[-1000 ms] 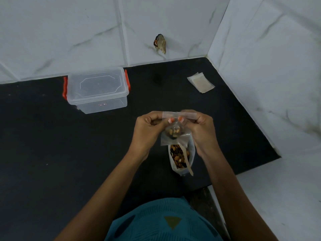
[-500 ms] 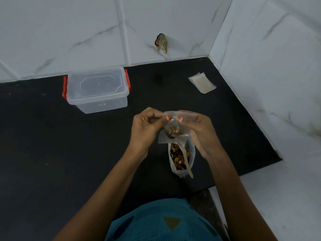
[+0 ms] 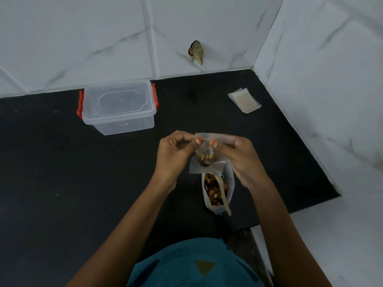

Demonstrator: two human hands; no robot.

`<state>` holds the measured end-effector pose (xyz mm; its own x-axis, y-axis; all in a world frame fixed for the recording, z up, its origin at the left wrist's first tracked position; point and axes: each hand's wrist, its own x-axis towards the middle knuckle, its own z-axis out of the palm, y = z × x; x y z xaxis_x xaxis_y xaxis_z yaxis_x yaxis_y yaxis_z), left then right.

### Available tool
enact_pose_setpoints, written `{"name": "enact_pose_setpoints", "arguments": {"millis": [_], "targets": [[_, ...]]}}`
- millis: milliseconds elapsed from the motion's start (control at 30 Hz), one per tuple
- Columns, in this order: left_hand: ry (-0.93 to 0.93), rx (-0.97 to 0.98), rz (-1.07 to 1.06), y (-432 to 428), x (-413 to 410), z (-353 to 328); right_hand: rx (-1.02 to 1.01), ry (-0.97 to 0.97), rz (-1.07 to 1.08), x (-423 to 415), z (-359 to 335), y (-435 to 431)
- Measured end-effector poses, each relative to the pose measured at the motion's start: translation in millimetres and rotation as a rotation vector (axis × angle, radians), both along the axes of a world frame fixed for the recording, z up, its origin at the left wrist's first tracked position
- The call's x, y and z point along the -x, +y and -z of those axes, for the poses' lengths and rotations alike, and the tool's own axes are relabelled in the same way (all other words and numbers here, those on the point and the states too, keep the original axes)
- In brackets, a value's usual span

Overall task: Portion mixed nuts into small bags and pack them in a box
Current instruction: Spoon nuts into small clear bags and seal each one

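Observation:
A small clear bag (image 3: 204, 160) with a few nuts in its bottom hangs in the air above the black counter. My left hand (image 3: 173, 157) pinches its top left corner and my right hand (image 3: 241, 157) pinches the top edge on the right. Directly below stands an open large bag of mixed nuts (image 3: 217, 192) with a wooden spoon handle (image 3: 224, 198) sticking out of it. A clear plastic box (image 3: 119, 106) with red clips and its lid on sits at the back left.
A small stack of flat clear bags (image 3: 244, 100) lies at the back right near the white tiled wall. The black counter (image 3: 62, 183) ends at a white ledge on the right. A dark scrap (image 3: 195, 51) is stuck on the back wall.
The small bag's top edge has shifted slightly between my fingers; both hands stay at the same spot above the large nut bag.

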<state>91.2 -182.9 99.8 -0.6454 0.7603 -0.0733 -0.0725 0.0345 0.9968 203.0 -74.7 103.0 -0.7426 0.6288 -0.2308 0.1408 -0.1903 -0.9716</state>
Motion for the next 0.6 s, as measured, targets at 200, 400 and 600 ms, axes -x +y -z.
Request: {"name": "enact_pose_setpoints", "arguments": {"millis": [200,400,600], "targets": [[-0.037,-0.008,-0.003,1,13,-1,0.000,0.013,0.123,-4,-2,9],[-0.156,-0.048,0.035,9,14,1,-0.112,-0.064,0.235,12,4,14],[-0.200,-0.002,-0.022,24,24,6,-0.108,-0.051,0.215,21,11,30]]}}
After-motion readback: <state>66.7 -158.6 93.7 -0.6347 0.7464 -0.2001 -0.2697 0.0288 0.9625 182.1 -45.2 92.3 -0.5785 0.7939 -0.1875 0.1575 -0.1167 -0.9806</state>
